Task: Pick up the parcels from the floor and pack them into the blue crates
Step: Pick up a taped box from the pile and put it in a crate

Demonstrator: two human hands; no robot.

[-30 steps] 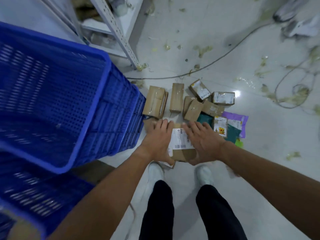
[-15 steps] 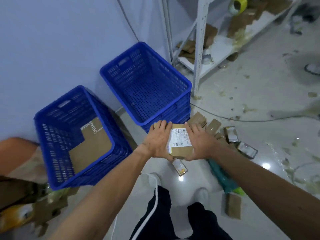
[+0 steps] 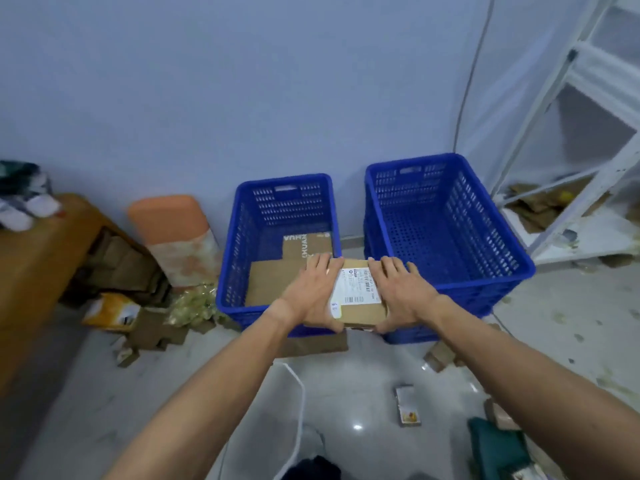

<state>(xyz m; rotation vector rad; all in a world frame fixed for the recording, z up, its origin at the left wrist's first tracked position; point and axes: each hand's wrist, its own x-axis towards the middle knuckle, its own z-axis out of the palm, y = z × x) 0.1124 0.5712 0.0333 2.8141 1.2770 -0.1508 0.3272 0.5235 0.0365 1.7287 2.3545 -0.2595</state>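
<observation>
Nearest, on the glossy pale tiled floor point(image 3: 346, 386): a small flat parcel with a printed label point(image 3: 408, 405), a dark teal soft mailer bag point(image 3: 498, 448) and a brown cardboard box partly cut off behind it point(image 3: 500, 415), another brown box corner near the right crate foot point(image 3: 440, 356) — all unpacked, so plenty left. Mid: left hand point(image 3: 313, 294) and right hand point(image 3: 403, 292), grip pressed flat against opposite sides of a brown cardboard parcel with a white shipping label point(image 3: 358, 294), clamping it between the palms, fingers stretched along the top edges; parcel is off the floor, held level over the gap between the two crates' near rims, not in either yet. Something thin seems tucked under it, can't tell what. Beyond: left blue perforated plastic crate point(image 3: 228, 271) holds only a flat sheet of brown cardboard with lettering point(image 3: 287, 268) lining the bottom; right blue perforated plastic crate point(image 3: 491, 237) looks bare inside. No parcels visible in either. Judgement: very early, first parcel in transit, drop-off next; which crate gets it is unclear. Far: pale blue wall, white metal shelving point(image 3: 588, 140) at right, cardboard scraps on its low shelf.
</observation>
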